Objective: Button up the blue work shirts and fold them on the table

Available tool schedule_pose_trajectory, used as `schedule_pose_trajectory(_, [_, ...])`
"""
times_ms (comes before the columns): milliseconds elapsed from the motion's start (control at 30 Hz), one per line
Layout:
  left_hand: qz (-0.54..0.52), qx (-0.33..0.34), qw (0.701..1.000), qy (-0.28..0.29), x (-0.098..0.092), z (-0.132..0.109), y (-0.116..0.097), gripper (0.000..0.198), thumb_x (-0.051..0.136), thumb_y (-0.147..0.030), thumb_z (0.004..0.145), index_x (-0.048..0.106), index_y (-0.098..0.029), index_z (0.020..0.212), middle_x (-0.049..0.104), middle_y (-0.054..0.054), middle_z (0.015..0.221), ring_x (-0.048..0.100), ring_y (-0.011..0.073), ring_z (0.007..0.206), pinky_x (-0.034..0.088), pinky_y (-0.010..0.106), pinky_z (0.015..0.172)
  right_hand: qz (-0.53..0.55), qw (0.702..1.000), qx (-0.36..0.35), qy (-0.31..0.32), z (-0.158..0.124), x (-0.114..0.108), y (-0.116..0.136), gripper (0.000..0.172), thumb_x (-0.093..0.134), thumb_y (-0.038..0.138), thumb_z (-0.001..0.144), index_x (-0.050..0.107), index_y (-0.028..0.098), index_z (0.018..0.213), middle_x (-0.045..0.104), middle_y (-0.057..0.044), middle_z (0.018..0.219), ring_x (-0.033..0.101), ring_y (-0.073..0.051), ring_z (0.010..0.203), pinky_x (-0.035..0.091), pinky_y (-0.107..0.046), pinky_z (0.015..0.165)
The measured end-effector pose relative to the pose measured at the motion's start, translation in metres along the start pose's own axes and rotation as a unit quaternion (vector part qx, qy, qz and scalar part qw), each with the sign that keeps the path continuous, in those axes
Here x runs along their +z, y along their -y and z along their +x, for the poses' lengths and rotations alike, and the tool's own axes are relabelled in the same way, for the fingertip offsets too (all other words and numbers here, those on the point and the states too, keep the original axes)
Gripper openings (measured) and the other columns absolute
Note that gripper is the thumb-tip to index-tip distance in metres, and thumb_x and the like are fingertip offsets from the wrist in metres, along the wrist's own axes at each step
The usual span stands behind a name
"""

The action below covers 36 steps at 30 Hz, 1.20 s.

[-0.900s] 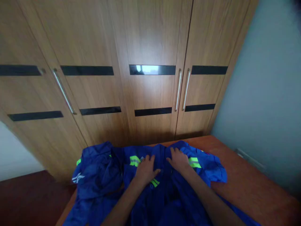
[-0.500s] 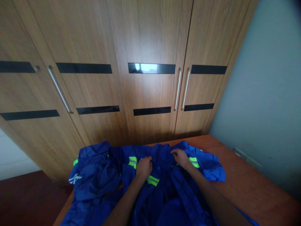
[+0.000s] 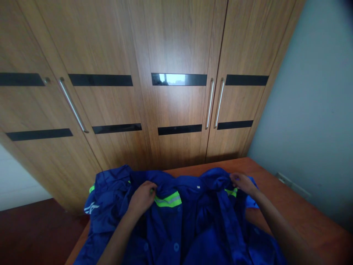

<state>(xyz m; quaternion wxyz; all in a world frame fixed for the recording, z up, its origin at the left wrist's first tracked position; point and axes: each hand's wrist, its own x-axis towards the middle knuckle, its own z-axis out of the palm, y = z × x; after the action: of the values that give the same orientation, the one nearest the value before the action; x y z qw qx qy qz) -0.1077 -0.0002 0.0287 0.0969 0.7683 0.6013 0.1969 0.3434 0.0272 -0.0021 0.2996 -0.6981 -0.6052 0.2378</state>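
Observation:
A blue work jacket (image 3: 187, 217) with yellow-green reflective stripes and round buttons lies crumpled on a reddish-brown wooden table (image 3: 289, 206). My left hand (image 3: 143, 197) is closed on the jacket's fabric near the left shoulder, just beside a reflective stripe. My right hand (image 3: 242, 183) pinches the fabric at the right shoulder. The two hands hold the garment's top edge spread apart, with the collar between them. Both forearms reach over the jacket's front.
A wooden wardrobe (image 3: 171, 103) with metal bar handles and black inlay strips stands right behind the table. A grey wall (image 3: 317, 121) rises on the right. Dark red floor (image 3: 33, 232) shows at lower left.
Both hands were together near the collar; they have moved apart, left hand leftward and right hand rightward, gripping the shoulders and pulling the jacket's top wider.

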Motion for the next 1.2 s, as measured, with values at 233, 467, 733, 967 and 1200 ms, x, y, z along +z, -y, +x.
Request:
schedule_pose_trajectory(233, [0.103, 0.007, 0.994, -0.037, -0.003, 0.021, -0.052, 0.032, 0.042, -0.017, 0.087, 0.065, -0.020, 0.109, 0.065, 0.007, 0.111, 0.060, 0.0199, 0.105, 0.044, 0.030, 0.095, -0.157, 0.986, -0.047, -0.028, 0.001, 0.017, 0.063, 0.037, 0.047, 0.047, 0.087, 0.067, 0.021, 0.106, 0.068, -0.012, 0.109, 0.062, -0.028, 0.103, 0.044, -0.036, 0.087])
schedule_pose_trajectory(467, [0.169, 0.009, 0.985, 0.038, 0.013, 0.046, -0.077, 0.023, 0.053, -0.028, 0.084, 0.068, -0.020, 0.100, 0.070, 0.012, 0.103, 0.066, 0.0260, 0.094, 0.051, 0.035, 0.079, -0.360, 0.921, -0.129, 0.069, -0.026, 0.057, 0.094, 0.031, 0.059, 0.024, 0.080, 0.065, 0.018, 0.110, 0.066, -0.014, 0.104, 0.060, -0.026, 0.102, 0.047, -0.035, 0.082])
schedule_pose_trajectory(733, [0.173, -0.004, 0.985, -0.006, -0.032, 0.042, -0.077, 0.026, 0.043, -0.027, 0.089, 0.067, -0.026, 0.098, 0.072, 0.006, 0.100, 0.067, 0.0230, 0.093, 0.049, 0.031, 0.077, -0.370, 0.918, -0.120, -0.071, -0.010, 0.017, 0.106, 0.029, 0.044, 0.017, 0.088, 0.062, 0.019, 0.110, 0.062, -0.014, 0.113, 0.055, -0.027, 0.108, 0.047, -0.034, 0.077])
schedule_pose_trajectory(967, [0.175, -0.010, 0.974, -0.146, -0.095, 0.037, -0.088, 0.024, 0.044, -0.028, 0.088, 0.067, -0.023, 0.094, 0.073, 0.004, 0.093, 0.067, 0.0215, 0.086, 0.046, 0.028, 0.072, -0.325, 0.926, -0.134, -0.137, 0.007, 0.005, 0.141, 0.044, 0.051, 0.017, 0.082, 0.051, 0.021, 0.126, 0.060, -0.011, 0.115, 0.054, -0.026, 0.106, 0.045, -0.032, 0.082])
schedule_pose_trajectory(1200, [0.233, -0.055, 0.954, -0.182, -0.113, 0.036, -0.088, 0.027, 0.040, -0.029, 0.088, 0.065, -0.021, 0.092, 0.072, 0.007, 0.086, 0.068, 0.0261, 0.080, 0.046, 0.031, 0.065, -0.203, 0.959, -0.169, -0.106, 0.017, -0.002, 0.153, 0.036, 0.056, 0.017, 0.077, 0.057, 0.019, 0.112, 0.060, -0.010, 0.112, 0.057, -0.025, 0.103, 0.045, -0.031, 0.077])
